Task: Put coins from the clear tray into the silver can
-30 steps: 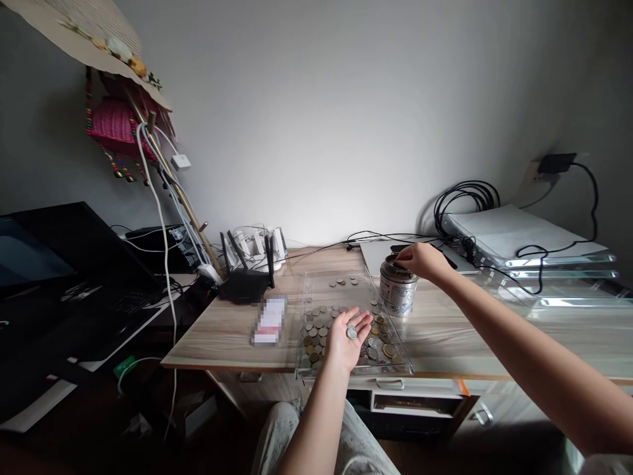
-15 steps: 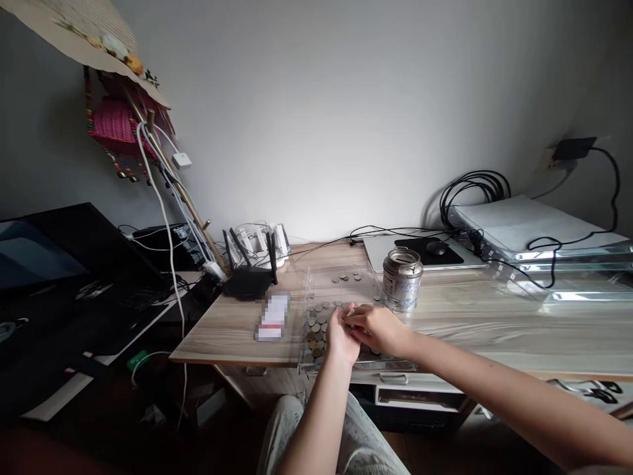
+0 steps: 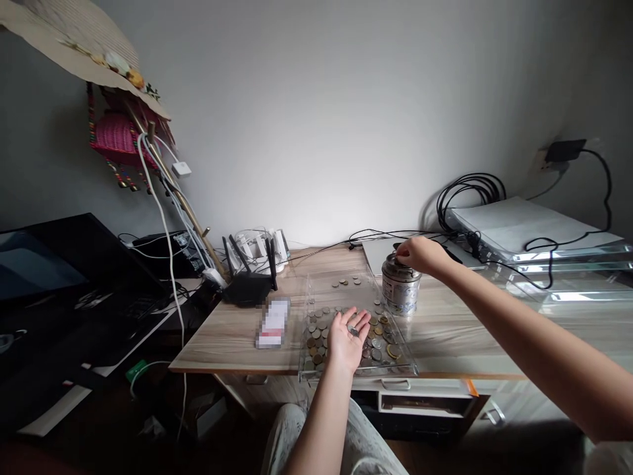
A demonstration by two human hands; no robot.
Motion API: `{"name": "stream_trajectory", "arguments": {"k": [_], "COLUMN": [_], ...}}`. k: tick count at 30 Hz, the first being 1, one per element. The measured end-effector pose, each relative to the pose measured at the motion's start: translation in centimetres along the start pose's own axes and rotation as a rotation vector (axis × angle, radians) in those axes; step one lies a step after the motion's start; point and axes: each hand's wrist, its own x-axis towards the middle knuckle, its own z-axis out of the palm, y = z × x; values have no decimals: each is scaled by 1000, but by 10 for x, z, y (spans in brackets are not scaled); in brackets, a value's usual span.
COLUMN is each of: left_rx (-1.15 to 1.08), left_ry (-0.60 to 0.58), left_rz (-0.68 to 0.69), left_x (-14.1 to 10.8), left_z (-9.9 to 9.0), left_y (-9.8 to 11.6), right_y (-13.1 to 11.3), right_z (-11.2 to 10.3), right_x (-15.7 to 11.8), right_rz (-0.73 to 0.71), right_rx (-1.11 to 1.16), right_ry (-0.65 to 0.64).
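Grip too hidden to tell, your right hand (image 3: pixel 420 256) bent over the top of the tin (image 3: pixel 401 295), while your left hand (image 3: pixel 345 343) lay unclosed, palm up above the tray (image 3: pixel 322 290), presumably so its coin (image 3: pixel 353 331) wouldn't slide off.

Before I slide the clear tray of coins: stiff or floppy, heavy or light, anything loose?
The clear tray is likely stiff: straight edges, looks like hard plastic. Probably heavy for its size, given the many coins in it. Those would likely shift if jolted, lying loose and spread out.
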Motion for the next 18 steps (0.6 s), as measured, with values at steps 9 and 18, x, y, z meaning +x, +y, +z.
{"name": "stream_trajectory", "arguments": {"k": [9, 18], "left_rx": [-12, -82], "left_ry": [28, 50], "left_rz": [8, 34], "left_x": [2, 6], "left_z": [0, -1], "left_y": [-1, -4], "right_y": [-60, -110], "right_z": [41, 80], "right_x": [-72, -104], "right_rz": [-475, -552], "right_rx": [101, 28], "right_ry": [80, -119]}}
